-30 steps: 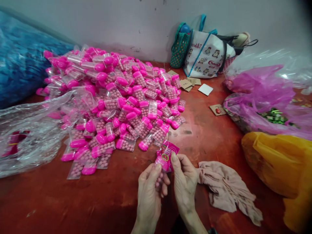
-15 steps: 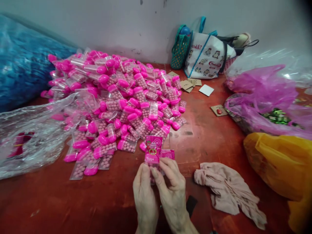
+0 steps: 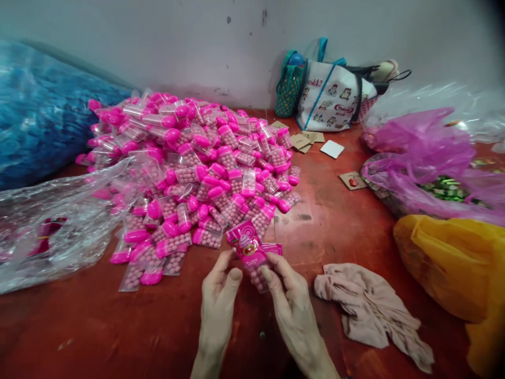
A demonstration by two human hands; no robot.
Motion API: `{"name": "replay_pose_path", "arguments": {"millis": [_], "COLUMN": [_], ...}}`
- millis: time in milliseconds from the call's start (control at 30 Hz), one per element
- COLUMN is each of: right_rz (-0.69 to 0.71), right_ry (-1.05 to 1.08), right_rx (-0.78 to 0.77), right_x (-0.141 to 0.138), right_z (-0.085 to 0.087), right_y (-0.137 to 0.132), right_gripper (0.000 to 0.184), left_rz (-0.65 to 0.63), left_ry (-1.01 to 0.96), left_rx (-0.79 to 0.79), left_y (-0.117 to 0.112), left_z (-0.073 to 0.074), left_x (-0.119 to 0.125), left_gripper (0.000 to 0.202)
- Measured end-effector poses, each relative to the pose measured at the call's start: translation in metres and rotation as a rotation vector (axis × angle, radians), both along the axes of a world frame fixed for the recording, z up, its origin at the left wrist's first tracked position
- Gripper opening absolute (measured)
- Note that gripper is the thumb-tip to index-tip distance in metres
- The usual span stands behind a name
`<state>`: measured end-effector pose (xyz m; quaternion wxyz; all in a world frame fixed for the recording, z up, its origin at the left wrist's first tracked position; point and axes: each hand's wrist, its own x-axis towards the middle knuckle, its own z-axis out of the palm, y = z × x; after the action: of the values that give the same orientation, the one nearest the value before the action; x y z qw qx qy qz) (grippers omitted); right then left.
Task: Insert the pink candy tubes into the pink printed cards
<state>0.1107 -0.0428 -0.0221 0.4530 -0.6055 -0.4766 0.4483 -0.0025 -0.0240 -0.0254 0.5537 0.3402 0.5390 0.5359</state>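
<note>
Both my hands hold one small candy container (image 3: 252,258) with a pink printed label at the near middle of the red table (image 3: 335,231). My left hand (image 3: 219,295) pinches its lower left side, thumb up. My right hand (image 3: 290,297) grips its right side with the fingertips, and a second pink label piece (image 3: 273,248) shows just behind those fingers. Just beyond lies a big heap of clear candy containers with pink caps (image 3: 197,163), filled with small pink balls.
A crumpled beige cloth (image 3: 371,310) lies right of my hands. Clear plastic sheeting (image 3: 51,231) and a blue sack (image 3: 39,121) are at the left. A yellow bag (image 3: 457,268), a pink plastic bag (image 3: 426,152) and tote bags (image 3: 331,95) stand at the right and back.
The labelled container has tilted from upright to leaning left in my hands. My hands have spread a little apart. The camera has tipped slightly, shifting the heap to the right.
</note>
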Motion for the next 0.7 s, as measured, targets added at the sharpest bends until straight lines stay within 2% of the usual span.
{"name": "replay_pose_path", "arguments": {"millis": [67,133,200,267,433,567,700], "right_rz": [0.025,0.062,0.125,0.187,0.106,0.074,0.007], "right_ry": [0.044,0.162,0.274,0.289,-0.009,-0.224,-0.285], "right_rx": [-0.005,-0.040,-0.095,-0.130,0.019,0.081,0.113], "right_x": [0.000,-0.003,-0.006,-0.009,-0.015,-0.023,-0.029], "right_z": [0.003,0.005,0.008,0.009,0.003,0.000,0.004], "right_y": [-0.001,-0.002,-0.004,-0.006,-0.012,-0.021,-0.028], "right_gripper": [0.026,0.027,0.027,0.023,0.026,0.029,0.033], "left_rz": [-0.031,0.011,0.057,0.056,0.095,0.086,0.030], "left_ry": [-0.219,-0.379,-0.480,-0.533,-0.586,-0.587,-0.645], "left_rx": [-0.085,-0.163,-0.212,-0.234,-0.180,-0.209,-0.202], "left_y": [0.003,0.005,0.006,0.006,0.006,0.004,-0.004], "left_z": [0.002,0.006,0.010,0.013,0.015,0.018,0.021], "left_x": [0.002,0.006,0.009,0.009,0.004,0.006,0.011], "left_gripper": [0.024,0.018,0.018,0.021,0.022,0.016,0.016]}}
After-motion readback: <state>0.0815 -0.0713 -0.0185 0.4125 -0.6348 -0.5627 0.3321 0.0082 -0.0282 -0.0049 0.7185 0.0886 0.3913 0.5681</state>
